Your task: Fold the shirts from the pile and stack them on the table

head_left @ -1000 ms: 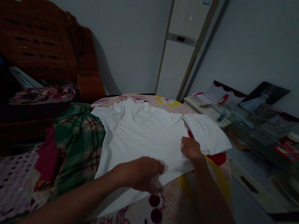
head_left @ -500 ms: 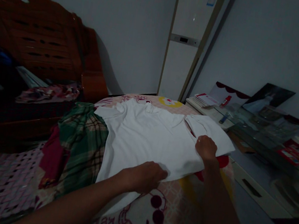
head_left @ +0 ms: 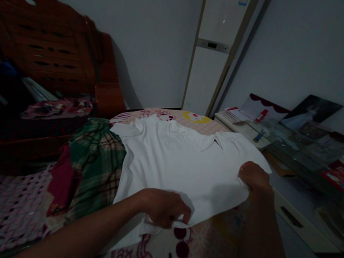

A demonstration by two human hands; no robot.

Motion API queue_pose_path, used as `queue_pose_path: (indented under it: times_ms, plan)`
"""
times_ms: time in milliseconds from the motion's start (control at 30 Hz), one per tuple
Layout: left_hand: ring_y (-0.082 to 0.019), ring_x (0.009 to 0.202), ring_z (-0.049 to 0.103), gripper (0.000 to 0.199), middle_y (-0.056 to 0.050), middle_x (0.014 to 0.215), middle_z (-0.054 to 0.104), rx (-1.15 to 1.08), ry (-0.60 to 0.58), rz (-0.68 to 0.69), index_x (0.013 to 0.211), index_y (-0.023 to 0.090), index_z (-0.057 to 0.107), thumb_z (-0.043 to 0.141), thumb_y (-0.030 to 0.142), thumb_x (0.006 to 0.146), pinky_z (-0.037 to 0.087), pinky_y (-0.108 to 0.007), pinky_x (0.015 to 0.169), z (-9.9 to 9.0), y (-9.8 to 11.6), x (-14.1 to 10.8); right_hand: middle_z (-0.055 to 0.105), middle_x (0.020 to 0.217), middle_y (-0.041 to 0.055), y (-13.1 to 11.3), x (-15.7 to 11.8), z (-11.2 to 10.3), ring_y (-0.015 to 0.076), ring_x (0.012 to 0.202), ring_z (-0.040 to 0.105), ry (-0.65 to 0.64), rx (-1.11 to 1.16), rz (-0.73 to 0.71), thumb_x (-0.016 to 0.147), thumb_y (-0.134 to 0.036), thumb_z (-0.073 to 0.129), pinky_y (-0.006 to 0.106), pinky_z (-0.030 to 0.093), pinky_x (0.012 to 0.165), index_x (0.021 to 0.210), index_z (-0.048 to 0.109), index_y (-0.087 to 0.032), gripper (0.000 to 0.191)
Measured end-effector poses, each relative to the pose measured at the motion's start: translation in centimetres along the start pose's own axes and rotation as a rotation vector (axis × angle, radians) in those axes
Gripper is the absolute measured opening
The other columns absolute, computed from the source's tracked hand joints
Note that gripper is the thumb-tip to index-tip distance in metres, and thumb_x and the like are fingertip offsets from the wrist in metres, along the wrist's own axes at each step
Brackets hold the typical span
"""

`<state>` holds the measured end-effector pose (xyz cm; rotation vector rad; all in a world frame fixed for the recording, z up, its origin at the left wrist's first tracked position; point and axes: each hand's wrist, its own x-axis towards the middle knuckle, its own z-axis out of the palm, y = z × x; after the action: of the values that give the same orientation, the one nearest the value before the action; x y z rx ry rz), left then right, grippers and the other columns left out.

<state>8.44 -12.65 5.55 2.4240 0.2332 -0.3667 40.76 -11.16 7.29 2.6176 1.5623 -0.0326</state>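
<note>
A white short-sleeved T-shirt (head_left: 168, 162) lies spread over a pink patterned cloth (head_left: 206, 254), its collar pointing away from me. My left hand (head_left: 167, 208) is closed on the shirt's near hem, with the fingers curled around the fabric. At the shirt's right side, below the sleeve, my right hand (head_left: 253, 175) grips the edge in a closed hold. Soft wrinkles run down the shirt's left half. A green plaid garment (head_left: 101, 166) lies against the shirt's left side, partly beneath it.
A wooden bench (head_left: 53, 47) stands at the back left, with a woven pink seat (head_left: 8, 205) nearer me. A tall white air conditioner (head_left: 206, 74) is in the corner. On the right, a glass-topped cabinet (head_left: 301, 149) holds papers, a picture and small items.
My right hand has moved right, drawing the shirt's right edge outward, and the gap near the sleeve has narrowed. My left hand has shifted slightly toward me with the hem.
</note>
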Motion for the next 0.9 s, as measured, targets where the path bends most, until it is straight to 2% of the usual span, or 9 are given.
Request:
queue_pose_path:
  times_ms: [167, 300, 367, 433, 533, 633, 700, 800, 900]
  plan:
    - [-0.014, 0.061, 0.06, 0.047, 0.001, 0.077, 0.066, -0.156, -0.052, 0.013, 0.112, 0.022, 0.063, 0.069, 0.009, 0.068, 0.041, -0.022, 0.054, 0.2, -1.1, 0.5, 0.071, 0.101, 0.0162, 0.1, -0.7, -0.8, 0.028, 0.098, 0.067, -0.123, -0.006, 0.007, 0.079, -0.017, 0.054, 0.038, 0.049, 0.079, 0.095, 0.072, -0.015, 0.024]
    - [-0.013, 0.056, 0.061, 0.035, 0.004, 0.062, 0.062, -0.427, -0.167, 0.003, 0.106, 0.02, 0.065, 0.074, 0.021, 0.072, 0.045, -0.022, 0.052, 0.5, -1.3, 0.8, 0.07, 0.102, 0.0178, -1.0, -1.2, -1.1, 0.0314, 0.099, 0.066, 0.056, -0.043, 0.034, 0.079, -0.02, 0.057, 0.038, 0.049, 0.077, 0.095, 0.07, -0.013, 0.022]
    - [-0.013, 0.055, 0.062, 0.024, 0.003, 0.06, 0.061, -0.538, -0.146, 0.002, 0.098, 0.018, 0.066, 0.072, 0.026, 0.076, 0.047, -0.021, 0.053, 0.1, -1.4, 0.5, 0.07, 0.102, 0.0176, -2.5, -1.5, -1.2, 0.0309, 0.099, 0.066, 0.176, -0.034, -0.001, 0.085, -0.025, 0.053, 0.036, 0.048, 0.076, 0.094, 0.07, -0.013, 0.023]
    - [-0.011, 0.056, 0.062, 0.016, 0.001, 0.063, 0.063, -0.596, 0.011, -0.02, 0.09, 0.016, 0.066, 0.068, 0.027, 0.079, 0.048, -0.02, 0.053, -1.0, -2.1, -0.4, 0.071, 0.099, 0.0153, -4.5, -2.0, -1.3, 0.0279, 0.096, 0.066, 0.225, 0.01, -0.114, 0.089, -0.03, 0.051, 0.033, 0.046, 0.076, 0.091, 0.07, -0.015, 0.025]
    - [-0.01, 0.056, 0.062, 0.014, 0.0, 0.067, 0.065, -0.523, 0.463, -0.153, 0.085, 0.014, 0.065, 0.062, 0.027, 0.081, 0.046, -0.019, 0.053, -3.4, -4.4, -3.0, 0.073, 0.088, 0.01, -8.2, -3.4, -1.0, 0.0214, 0.086, 0.066, 0.182, 0.136, -0.407, 0.089, -0.031, 0.054, 0.028, 0.043, 0.072, 0.084, 0.071, -0.018, 0.022]
    - [-0.012, 0.059, 0.063, 0.013, -0.001, 0.066, 0.066, -0.215, 0.99, -0.519, 0.086, 0.015, 0.065, 0.057, 0.025, 0.082, 0.046, -0.021, 0.058, -5.4, -8.1, -6.9, 0.072, 0.08, 0.0069, -11.9, -5.9, -0.1, 0.0164, 0.074, 0.064, 0.131, 0.33, -0.732, 0.088, -0.026, 0.057, 0.026, 0.041, 0.067, 0.08, 0.071, -0.017, 0.018]
    - [-0.016, 0.069, 0.066, 0.017, -0.004, 0.073, 0.069, 0.021, 1.237, -0.851, 0.09, 0.015, 0.067, 0.055, 0.022, 0.082, 0.048, -0.025, 0.067, -5.7, -10.7, -9.5, 0.072, 0.079, 0.0058, -14.1, -8.0, 0.7, 0.0146, 0.071, 0.063, 0.102, 0.499, -0.96, 0.087, -0.02, 0.058, 0.025, 0.041, 0.067, 0.079, 0.07, -0.016, 0.014]
    - [-0.023, 0.088, 0.067, 0.018, -0.009, 0.088, 0.072, 0.195, 1.231, -1.191, 0.091, 0.015, 0.069, 0.058, 0.021, 0.078, 0.049, -0.029, 0.078, -5.0, -13.8, -12.3, 0.069, 0.079, 0.0066, -16.8, -11.6, 2.1, 0.015, 0.072, 0.061, 0.155, 0.689, -1.285, 0.091, -0.017, 0.055, 0.025, 0.044, 0.068, 0.084, 0.068, -0.014, 0.015]
    - [-0.027, 0.096, 0.066, 0.021, -0.012, 0.097, 0.072, 0.22, 1.167, -1.339, 0.094, 0.015, 0.07, 0.059, 0.026, 0.08, 0.049, -0.032, 0.081, -4.3, -15.2, -13.3, 0.068, 0.086, 0.0092, -18.9, -14.6, 3.5, 0.017, 0.081, 0.061, 0.18, 0.734, -1.571, 0.096, -0.015, 0.044, 0.027, 0.047, 0.073, 0.093, 0.067, -0.013, 0.023]
